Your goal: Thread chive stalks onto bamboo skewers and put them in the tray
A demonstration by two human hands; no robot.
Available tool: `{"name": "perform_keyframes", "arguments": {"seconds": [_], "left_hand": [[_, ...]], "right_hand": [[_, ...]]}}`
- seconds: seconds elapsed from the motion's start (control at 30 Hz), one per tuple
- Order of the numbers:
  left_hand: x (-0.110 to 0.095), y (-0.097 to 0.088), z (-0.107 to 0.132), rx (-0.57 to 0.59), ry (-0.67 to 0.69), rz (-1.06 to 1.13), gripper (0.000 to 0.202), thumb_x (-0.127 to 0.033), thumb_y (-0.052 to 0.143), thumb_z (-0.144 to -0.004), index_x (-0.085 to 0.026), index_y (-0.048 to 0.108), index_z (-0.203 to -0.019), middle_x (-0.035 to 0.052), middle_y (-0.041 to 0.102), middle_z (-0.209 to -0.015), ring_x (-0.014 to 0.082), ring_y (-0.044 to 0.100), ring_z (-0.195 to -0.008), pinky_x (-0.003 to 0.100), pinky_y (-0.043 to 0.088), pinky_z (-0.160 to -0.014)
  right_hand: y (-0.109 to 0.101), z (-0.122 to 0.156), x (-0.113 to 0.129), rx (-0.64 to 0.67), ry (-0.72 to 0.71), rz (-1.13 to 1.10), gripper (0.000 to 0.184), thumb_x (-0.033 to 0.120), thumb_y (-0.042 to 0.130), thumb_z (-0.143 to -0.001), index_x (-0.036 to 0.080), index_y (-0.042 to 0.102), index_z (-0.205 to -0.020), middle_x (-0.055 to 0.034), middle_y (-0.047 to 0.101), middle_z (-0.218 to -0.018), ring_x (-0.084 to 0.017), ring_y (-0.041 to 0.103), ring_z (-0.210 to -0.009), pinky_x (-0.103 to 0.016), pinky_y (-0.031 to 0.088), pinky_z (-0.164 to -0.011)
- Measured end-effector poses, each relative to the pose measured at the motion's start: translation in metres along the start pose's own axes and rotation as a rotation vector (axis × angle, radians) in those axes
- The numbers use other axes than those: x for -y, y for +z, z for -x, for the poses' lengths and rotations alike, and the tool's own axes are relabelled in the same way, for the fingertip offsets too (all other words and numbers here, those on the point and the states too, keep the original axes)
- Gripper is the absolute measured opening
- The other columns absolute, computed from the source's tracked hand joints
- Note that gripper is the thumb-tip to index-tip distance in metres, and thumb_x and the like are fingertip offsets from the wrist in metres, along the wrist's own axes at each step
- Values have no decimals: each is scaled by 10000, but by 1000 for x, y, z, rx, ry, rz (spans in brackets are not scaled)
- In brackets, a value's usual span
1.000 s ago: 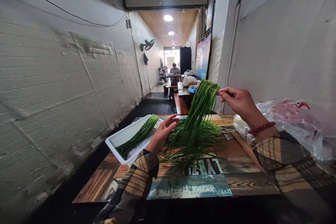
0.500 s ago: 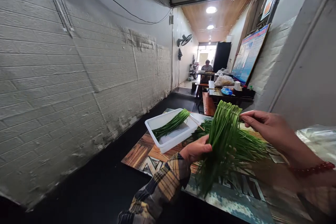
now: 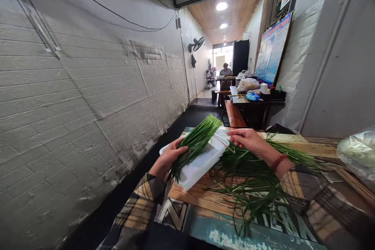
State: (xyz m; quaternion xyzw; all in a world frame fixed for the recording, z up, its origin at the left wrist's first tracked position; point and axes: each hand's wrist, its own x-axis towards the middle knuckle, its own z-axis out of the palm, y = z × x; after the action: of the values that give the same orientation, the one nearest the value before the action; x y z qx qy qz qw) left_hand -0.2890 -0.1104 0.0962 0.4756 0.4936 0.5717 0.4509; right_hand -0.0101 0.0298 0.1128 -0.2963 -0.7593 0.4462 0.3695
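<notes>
My left hand [image 3: 167, 159] is closed around the lower end of a bunch of green chives [image 3: 197, 141], holding it over the white plastic tray [image 3: 202, 163]. My right hand [image 3: 247, 139] hovers just right of the tray with its fingers pinched on a thin wooden skewer [image 3: 224, 143]. A loose heap of chives [image 3: 253, 181] lies spread on the patterned wooden table [image 3: 205, 197] under my right forearm, which wears a red bead bracelet.
A brick wall runs along the left with a dark floor below it. A clear plastic bag [image 3: 356, 152] and a bundle of skewers [image 3: 356, 183] lie at the right. Farther back stand a bench [image 3: 236, 114], a cluttered table [image 3: 254, 97] and a seated person [image 3: 225, 71].
The bunch has gone from upright between both hands to lying over the tray in my left hand. My right hand let go of its top and dropped beside the tray. The view swung left.
</notes>
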Motion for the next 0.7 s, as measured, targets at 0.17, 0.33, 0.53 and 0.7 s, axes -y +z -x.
{"name": "perform_keyframes", "arguments": {"seconds": [0.17,0.33,0.53,0.7], "left_hand": [[28,-39,-40,37,-78,-257,595,-313,702,-685,-125,557,-1231,47,669,-927,111,564,-676,216,447,-613],[53,-60,-78,73,-11,-720,453,-276,581,-712,-106,624,-1129,50,681,-943,191,599,-823,296,487,-767],[77,-65,-91,94,-100,-1303,402,-264,563,-722,-133,627,-1097,96,662,-1055,251,599,-994,349,446,-929],[80,-61,-91,65,-114,-1387,631,-401,617,-714,-115,515,-1268,167,541,-1284,311,499,-1198,387,364,-1038]], "right_hand": [[34,-36,-37,17,40,191,278,195,499,-809,124,704,-983,-38,722,-767,-109,620,-598,-194,457,-541],[54,-66,-64,12,10,336,295,187,479,-826,146,718,-995,-36,733,-785,-140,641,-654,-219,452,-589],[58,-74,-84,54,-20,562,255,167,498,-830,181,740,-910,-63,732,-901,-186,642,-845,-257,422,-758],[58,-70,-84,79,-22,711,235,189,492,-869,180,720,-923,-78,710,-961,-178,621,-935,-239,391,-816]]}}
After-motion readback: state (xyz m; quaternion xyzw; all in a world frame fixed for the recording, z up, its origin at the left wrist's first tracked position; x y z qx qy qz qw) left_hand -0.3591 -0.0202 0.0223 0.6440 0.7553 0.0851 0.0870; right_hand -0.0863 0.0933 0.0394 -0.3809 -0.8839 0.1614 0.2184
